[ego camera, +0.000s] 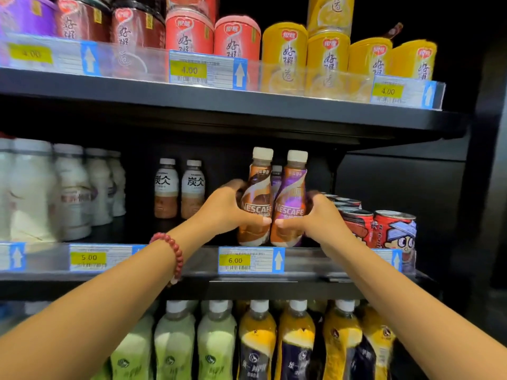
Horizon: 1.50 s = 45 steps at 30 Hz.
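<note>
While left grip (222, 207) holds brown bottle (258, 192), upright

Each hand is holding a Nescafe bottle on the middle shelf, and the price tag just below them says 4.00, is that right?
Not quite. The head view shows the price tag below them reads 6.00, not 4.00. The rest stands: the left hand holds the brown bottle and the right hand holds the purple bottle on the middle shelf.
</note>
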Available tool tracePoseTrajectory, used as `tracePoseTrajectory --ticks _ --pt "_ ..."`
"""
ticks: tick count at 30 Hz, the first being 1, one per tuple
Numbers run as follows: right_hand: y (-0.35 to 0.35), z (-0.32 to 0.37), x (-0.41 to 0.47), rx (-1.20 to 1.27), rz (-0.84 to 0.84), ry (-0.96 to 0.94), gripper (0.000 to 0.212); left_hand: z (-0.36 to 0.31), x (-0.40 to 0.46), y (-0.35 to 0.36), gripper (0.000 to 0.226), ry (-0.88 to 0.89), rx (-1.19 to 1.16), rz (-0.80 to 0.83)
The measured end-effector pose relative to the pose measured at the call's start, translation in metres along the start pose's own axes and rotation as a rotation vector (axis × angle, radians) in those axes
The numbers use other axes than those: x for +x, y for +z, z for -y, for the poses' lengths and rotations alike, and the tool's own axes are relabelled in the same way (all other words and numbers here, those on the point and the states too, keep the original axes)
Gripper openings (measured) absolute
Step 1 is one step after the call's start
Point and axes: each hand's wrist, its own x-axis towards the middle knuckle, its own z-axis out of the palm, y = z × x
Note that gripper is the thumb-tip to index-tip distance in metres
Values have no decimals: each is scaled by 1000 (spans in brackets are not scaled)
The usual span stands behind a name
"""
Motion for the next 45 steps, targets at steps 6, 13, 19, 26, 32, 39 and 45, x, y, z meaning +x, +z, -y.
tracePoseTrajectory --ticks 6,13,19,26,32,39,45 --pt "0 -1 5 -49 87 140 51 -1 9 10 57 -154 2 100" --pt "4 2 5 -168 105 184 52 -1 7 15 51 -180 110 139" --pt "0 10 3 -481 102 161 49 3 5 10 65 -222 305 117" --pt "2 12 -2 -563 94 136 41 0 -1 12 59 -195 398 91" --pt "-4 6 -26 -795 -103 -243 19 -15 -24 4 41 40 676 25" --pt "2 4 -11 -847 155 -255 29 -23 -15 12 25 143 633 262" --pt "7 2 9 -908 227 -204 24 -12 3 13 28 102 654 321"
